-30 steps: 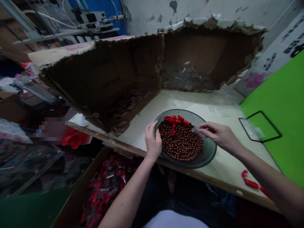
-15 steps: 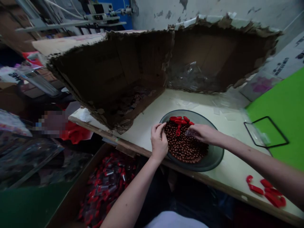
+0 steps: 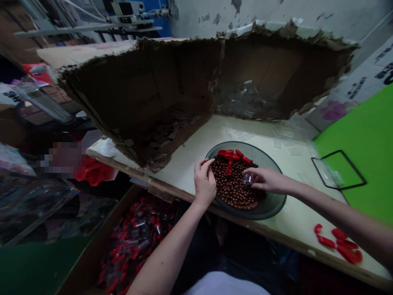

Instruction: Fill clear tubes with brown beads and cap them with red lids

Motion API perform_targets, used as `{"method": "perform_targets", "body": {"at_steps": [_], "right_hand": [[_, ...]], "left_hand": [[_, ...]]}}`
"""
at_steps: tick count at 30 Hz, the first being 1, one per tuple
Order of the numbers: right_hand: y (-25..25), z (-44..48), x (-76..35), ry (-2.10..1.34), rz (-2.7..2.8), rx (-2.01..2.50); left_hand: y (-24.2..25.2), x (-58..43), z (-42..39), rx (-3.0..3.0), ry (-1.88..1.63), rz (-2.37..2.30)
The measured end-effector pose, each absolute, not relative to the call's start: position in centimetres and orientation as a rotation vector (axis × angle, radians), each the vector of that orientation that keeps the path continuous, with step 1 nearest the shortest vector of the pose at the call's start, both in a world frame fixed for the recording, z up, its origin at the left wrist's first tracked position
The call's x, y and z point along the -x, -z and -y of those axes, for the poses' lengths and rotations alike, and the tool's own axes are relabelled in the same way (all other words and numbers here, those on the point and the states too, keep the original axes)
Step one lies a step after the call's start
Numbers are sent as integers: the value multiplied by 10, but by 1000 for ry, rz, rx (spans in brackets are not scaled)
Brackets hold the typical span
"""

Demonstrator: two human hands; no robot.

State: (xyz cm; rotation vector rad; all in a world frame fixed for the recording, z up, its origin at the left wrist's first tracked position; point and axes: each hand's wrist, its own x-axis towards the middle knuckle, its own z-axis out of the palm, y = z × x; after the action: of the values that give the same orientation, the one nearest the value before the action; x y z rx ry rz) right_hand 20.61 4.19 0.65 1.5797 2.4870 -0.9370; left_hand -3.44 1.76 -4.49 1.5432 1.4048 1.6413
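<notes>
A grey-green bowl [image 3: 274, 203] holds many shiny brown beads [image 3: 235, 192]. Several red plastic pieces [image 3: 229, 155] lie on the beads toward the back of the bowl. My left hand [image 3: 205, 182] is closed at the bowl's left rim, its fingers curled over the edge. Over the beads, my right hand [image 3: 267, 180] pinches a small clear plastic container [image 3: 247, 178] between thumb and fingers. What the container holds is too small to tell.
Torn cardboard boxes stand behind the bowl, the left one [image 3: 138, 102] with scraps inside and the right one [image 3: 282, 73] with clear plastic pieces [image 3: 247, 96]. More red pieces [image 3: 344, 246] lie at the right front. Below left, a carton holds red-and-clear items [image 3: 135, 241].
My right hand has drawn back slightly to the right and lower, and the clear container now shows plainly in its fingers. My left hand stays at the rim.
</notes>
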Motion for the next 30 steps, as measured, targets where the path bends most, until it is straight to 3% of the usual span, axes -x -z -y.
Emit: {"method": "perform_targets", "body": {"at_steps": [5, 10, 17, 25, 30], "right_hand": [[-6, -51, -204, 66, -2428, -1493], [5, -57, -197, -193, -2545, -1349], [31, -42, -151, 428, -2831, -1196], [12, -39, -159, 1537, -2636, -1554], [-8, -27, -162, 2056, -2499, -1749]], "left_hand": [[46, 34, -18, -1541, -1631, -1412], [44, 34, -17, -1541, -1614, -1426], [45, 35, -17, -1558, -1606, -1435], [43, 36, -19, -1585, -1587, -1445], [27, 37, -17, -1668, -1506, -1463]]}}
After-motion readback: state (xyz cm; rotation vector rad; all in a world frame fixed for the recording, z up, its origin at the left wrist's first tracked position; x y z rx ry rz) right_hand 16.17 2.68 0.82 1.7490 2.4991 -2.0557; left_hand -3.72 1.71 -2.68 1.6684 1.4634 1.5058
